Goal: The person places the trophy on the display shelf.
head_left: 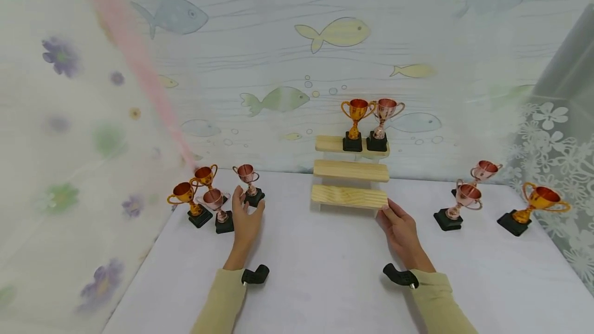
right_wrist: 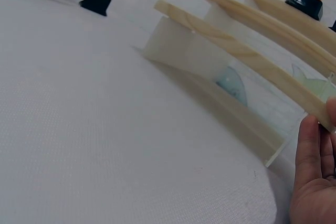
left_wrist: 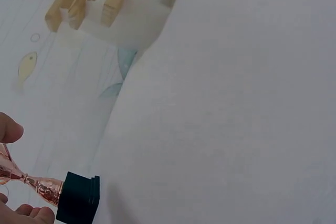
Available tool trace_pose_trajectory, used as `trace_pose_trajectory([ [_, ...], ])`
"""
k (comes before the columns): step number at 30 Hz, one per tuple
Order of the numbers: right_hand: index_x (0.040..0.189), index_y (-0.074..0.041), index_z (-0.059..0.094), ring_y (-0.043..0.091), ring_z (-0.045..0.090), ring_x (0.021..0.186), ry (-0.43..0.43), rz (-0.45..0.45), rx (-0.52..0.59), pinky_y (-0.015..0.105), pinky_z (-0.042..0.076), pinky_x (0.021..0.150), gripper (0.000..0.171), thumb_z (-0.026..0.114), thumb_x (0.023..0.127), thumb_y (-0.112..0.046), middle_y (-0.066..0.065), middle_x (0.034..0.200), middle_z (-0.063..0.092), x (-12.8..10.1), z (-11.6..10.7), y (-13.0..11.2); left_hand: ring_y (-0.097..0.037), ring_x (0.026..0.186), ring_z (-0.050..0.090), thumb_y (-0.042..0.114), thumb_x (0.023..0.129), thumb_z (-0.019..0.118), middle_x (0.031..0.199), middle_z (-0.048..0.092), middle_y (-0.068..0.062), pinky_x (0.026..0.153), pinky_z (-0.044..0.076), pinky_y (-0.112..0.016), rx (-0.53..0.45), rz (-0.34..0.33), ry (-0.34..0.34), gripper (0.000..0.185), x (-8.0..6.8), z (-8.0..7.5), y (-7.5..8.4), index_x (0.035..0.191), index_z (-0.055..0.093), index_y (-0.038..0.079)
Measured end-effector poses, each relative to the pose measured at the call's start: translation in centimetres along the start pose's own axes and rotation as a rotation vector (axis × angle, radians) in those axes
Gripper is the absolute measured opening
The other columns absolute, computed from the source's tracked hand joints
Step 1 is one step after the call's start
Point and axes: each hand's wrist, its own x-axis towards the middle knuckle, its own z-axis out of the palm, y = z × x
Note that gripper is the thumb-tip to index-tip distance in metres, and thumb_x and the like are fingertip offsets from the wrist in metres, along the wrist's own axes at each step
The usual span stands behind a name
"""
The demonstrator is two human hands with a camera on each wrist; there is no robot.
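My left hand (head_left: 247, 223) is at a rose-gold trophy cup (head_left: 247, 174) with a black base, on the left of the table. In the left wrist view the thumb and fingers (left_wrist: 32, 212) lie on either side of the trophy's stem (left_wrist: 44, 188), with gaps between. My right hand (head_left: 402, 228) pinches the right end of the lowest board of a three-tier wooden display stand (head_left: 350, 196). Its thumb is at the board end, fingers beneath, in the right wrist view. A gold trophy (head_left: 358, 111) and a rose-gold trophy (head_left: 386, 112) stand on the top tier.
Two gold trophies (head_left: 183, 193) and a rose-gold trophy (head_left: 214, 200) cluster left of my left hand. On the right are two rose-gold trophies (head_left: 467, 196) and a gold trophy (head_left: 543, 198). A fish-patterned curtain (head_left: 274, 66) hangs behind the white table (head_left: 315, 272).
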Motion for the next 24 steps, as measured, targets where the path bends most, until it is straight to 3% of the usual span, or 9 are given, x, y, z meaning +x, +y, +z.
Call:
trace_pose_trajectory([
  [5,0.161,-0.006,0.023,-0.004,0.061,0.107,0.005,0.022,-0.01,0.015,0.045,0.105,0.058,0.047,0.108,-0.009,-0.006,0.129,0.052,0.1,0.0,-0.2,-0.04,0.152,0.019,0.006,0.096,0.067,0.164,0.018,-0.026,0.126,0.02,-0.051,-0.026,-0.028,-0.018,0.088,1.3,-0.2,0.6,0.161,0.009,0.001],
  [14,0.161,-0.005,0.022,-0.004,0.059,0.11,0.002,0.017,-0.037,0.014,0.044,0.106,0.058,0.044,0.109,-0.01,-0.001,0.142,0.045,-0.1,0.0,-0.2,-0.027,0.155,0.017,0.017,0.1,0.065,0.168,0.015,-0.016,0.128,0.017,-0.04,0.013,-0.04,-0.009,0.086,2.8,0.0,1.3,0.162,0.007,0.006],
  [20,0.162,-0.008,0.023,-0.004,0.059,0.11,0.012,0.041,-0.021,0.015,0.045,0.105,0.059,0.046,0.108,-0.012,-0.003,0.141,0.046,-0.1,-0.1,-0.1,-0.028,0.155,0.017,0.019,0.101,0.064,0.167,0.018,-0.016,0.128,0.017,-0.042,-0.06,-0.03,0.003,0.083,3.6,0.0,1.3,0.162,0.008,0.009],
  [24,0.162,-0.007,0.022,-0.004,0.059,0.11,0.01,0.032,-0.029,0.015,0.045,0.105,0.059,0.046,0.108,-0.011,-0.002,0.142,0.045,0.0,-0.1,0.0,-0.032,0.151,0.028,0.015,0.102,0.063,0.162,0.028,-0.021,0.126,0.023,-0.045,-0.127,0.0,-0.007,0.079,4.3,0.1,0.8,0.162,0.012,0.007],
])
